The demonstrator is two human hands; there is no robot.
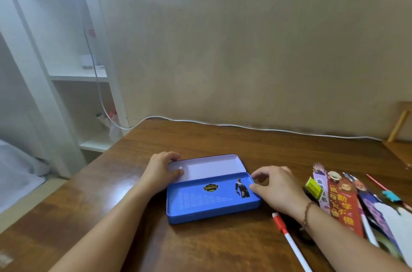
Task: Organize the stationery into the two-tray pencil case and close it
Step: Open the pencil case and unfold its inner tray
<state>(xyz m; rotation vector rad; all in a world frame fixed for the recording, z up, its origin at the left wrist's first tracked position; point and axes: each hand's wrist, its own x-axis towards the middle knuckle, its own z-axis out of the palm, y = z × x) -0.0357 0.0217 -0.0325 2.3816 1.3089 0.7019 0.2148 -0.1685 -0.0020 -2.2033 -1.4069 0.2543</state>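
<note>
A blue tin pencil case (200,211) lies open in the middle of the wooden desk, its pale lid (209,166) tilted back. The tray on view holds nothing and carries a printed badge and figure. My left hand (161,170) grips the lid's left end, thumb inside it. My right hand (276,189) is at the case's right end, thumb on the tray rim and fingers curled by the lid's corner. To the right lie several bookmarks (342,200), a yellow-green eraser (314,188), pencils (379,185) and a red-capped white pen (289,242).
The brown desk (223,138) meets a beige wall at the back. A white cable (245,127) runs along its far edge. White shelves (78,75) stand to the left. A wooden frame (399,124) leans at the far right.
</note>
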